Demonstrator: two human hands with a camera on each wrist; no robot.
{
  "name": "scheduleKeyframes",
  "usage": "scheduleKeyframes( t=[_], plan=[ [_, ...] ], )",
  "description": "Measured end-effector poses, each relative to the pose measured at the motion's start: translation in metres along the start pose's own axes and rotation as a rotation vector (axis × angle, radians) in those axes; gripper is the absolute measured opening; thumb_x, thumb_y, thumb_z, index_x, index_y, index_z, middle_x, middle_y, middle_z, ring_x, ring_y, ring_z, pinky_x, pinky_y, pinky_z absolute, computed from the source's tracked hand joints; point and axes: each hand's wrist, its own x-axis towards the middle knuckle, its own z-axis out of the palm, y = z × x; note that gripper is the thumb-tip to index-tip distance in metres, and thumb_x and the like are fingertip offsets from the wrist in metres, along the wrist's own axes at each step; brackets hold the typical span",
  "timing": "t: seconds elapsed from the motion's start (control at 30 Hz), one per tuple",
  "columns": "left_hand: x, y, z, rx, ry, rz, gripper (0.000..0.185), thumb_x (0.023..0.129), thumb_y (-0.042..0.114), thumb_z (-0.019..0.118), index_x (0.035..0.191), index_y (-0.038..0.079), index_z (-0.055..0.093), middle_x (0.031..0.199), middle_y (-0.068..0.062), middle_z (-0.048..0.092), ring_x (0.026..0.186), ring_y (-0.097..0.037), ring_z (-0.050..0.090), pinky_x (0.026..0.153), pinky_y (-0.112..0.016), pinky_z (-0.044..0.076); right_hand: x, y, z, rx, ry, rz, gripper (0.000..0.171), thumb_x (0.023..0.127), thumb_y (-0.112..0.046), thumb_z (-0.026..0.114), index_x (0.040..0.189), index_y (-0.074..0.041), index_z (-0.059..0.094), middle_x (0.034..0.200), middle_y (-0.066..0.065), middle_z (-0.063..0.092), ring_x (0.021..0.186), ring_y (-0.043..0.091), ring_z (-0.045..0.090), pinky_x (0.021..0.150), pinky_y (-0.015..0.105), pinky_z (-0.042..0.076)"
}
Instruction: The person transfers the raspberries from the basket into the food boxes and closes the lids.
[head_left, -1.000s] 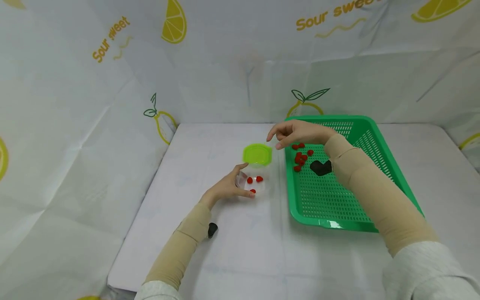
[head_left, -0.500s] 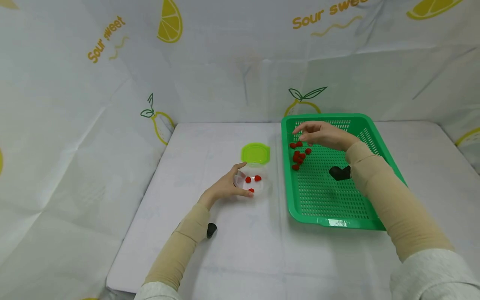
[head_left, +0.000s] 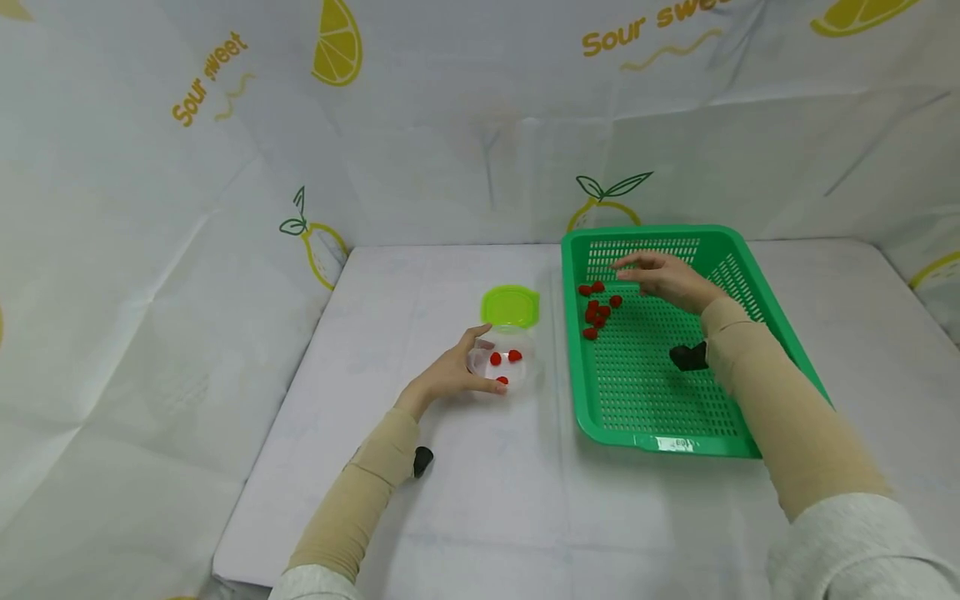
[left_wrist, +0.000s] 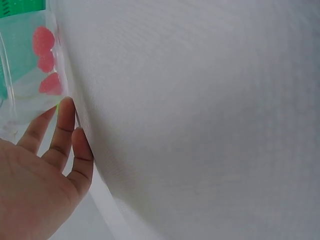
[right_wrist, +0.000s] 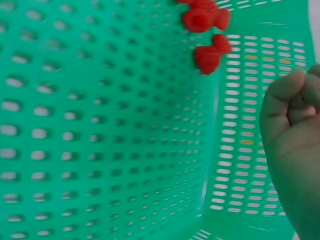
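- Over the green basket [head_left: 675,392], head view: the right hand [head_left: 663,279] has swung back from the lid [head_left: 511,306] to hover beside the red berries [head_left: 597,310], fingers loose, empty.
- Left wrist view: the left hand [left_wrist: 40,175] still cups the clear container [left_wrist: 27,75], three berries inside.
- Right wrist view: fingers [right_wrist: 295,100] curl loosely near berries [right_wrist: 207,30]; another pick seems due.

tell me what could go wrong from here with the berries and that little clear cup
1. The clear cup is light and only steadied by the left hand at its side; a bump might tip it and spill the three berries inside.
2. The red berries lie bunched together in the green basket, so the right hand hovering above them could knock some aside or pick up more than one.
3. The green lid sits right behind the cup and could be nudged.
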Motion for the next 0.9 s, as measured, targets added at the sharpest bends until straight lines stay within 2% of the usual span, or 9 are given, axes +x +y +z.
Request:
scheduleKeyframes(
  t=[0.07,0.17,0.27,0.33,0.4,0.53,0.9],
  plan=[
    [0.000,0.000,0.000,0.006,0.002,-0.003,0.104,0.064,0.048,0.081,0.145,0.040,0.016,0.138,0.010,0.044,0.117,-0.020,0.048,0.105,-0.046,0.034,0.001,0.004,0.000,-0.057,0.030,0.017,0.049,0.092,-0.036,0.056,0.131,-0.008,0.047,0.095,-0.009,0.049,0.067,0.017,0.032,0.076,0.039,0.038],
    [-0.001,0.001,0.000,0.018,0.011,-0.003,0.103,0.064,0.049,0.081,0.144,0.041,0.017,0.137,0.010,0.045,0.123,-0.020,0.045,0.107,-0.047,0.032,0.001,0.010,0.002,-0.153,0.064,0.042,0.053,0.091,-0.042,0.056,0.130,-0.006,0.048,0.108,-0.002,0.050,0.077,0.021,0.038,0.080,0.041,0.039],
    [-0.001,0.001,-0.001,0.021,0.021,-0.002,0.102,0.064,0.049,0.081,0.143,0.042,0.018,0.136,0.010,0.046,0.127,-0.020,0.042,0.108,-0.048,0.030,0.001,0.017,0.003,-0.233,0.059,0.072,0.057,0.091,-0.044,0.055,0.131,-0.004,0.046,0.129,0.011,0.044,0.097,0.029,0.044,0.088,0.045,0.040],
    [0.000,0.001,-0.001,0.019,0.023,-0.001,0.101,0.063,0.049,0.082,0.143,0.043,0.019,0.135,0.011,0.047,0.129,-0.020,0.040,0.108,-0.048,0.030,0.000,0.023,0.003,-0.260,0.042,0.104,0.058,0.092,-0.044,0.054,0.133,-0.004,0.044,0.137,0.020,0.037,0.110,0.036,0.043,0.094,0.049,0.038],
    [-0.001,0.001,-0.001,0.015,0.023,-0.001,0.101,0.062,0.050,0.082,0.142,0.043,0.020,0.134,0.011,0.048,0.128,-0.020,0.041,0.108,-0.047,0.031,0.000,0.029,0.003,-0.267,0.025,0.130,0.060,0.092,-0.044,0.054,0.135,-0.003,0.042,0.142,0.023,0.031,0.120,0.040,0.040,0.101,0.052,0.035],
    [-0.001,0.002,-0.001,0.016,0.022,0.002,0.102,0.062,0.050,0.082,0.143,0.042,0.021,0.133,0.011,0.048,0.126,-0.019,0.043,0.107,-0.047,0.031,0.000,0.036,0.002,-0.261,0.029,0.144,0.061,0.092,-0.043,0.054,0.136,-0.003,0.042,0.144,0.024,0.029,0.122,0.040,0.039,0.104,0.052,0.033],
    [0.001,0.000,-0.002,0.004,0.018,0.000,0.103,0.062,0.049,0.083,0.143,0.042,0.020,0.134,0.011,0.047,0.129,-0.020,0.040,0.108,-0.048,0.029,0.003,0.035,0.012,-0.370,0.092,0.134,0.057,0.093,-0.041,0.053,0.131,0.000,0.046,0.140,0.026,0.034,0.116,0.040,0.045,0.094,0.050,0.041]
  ],
)
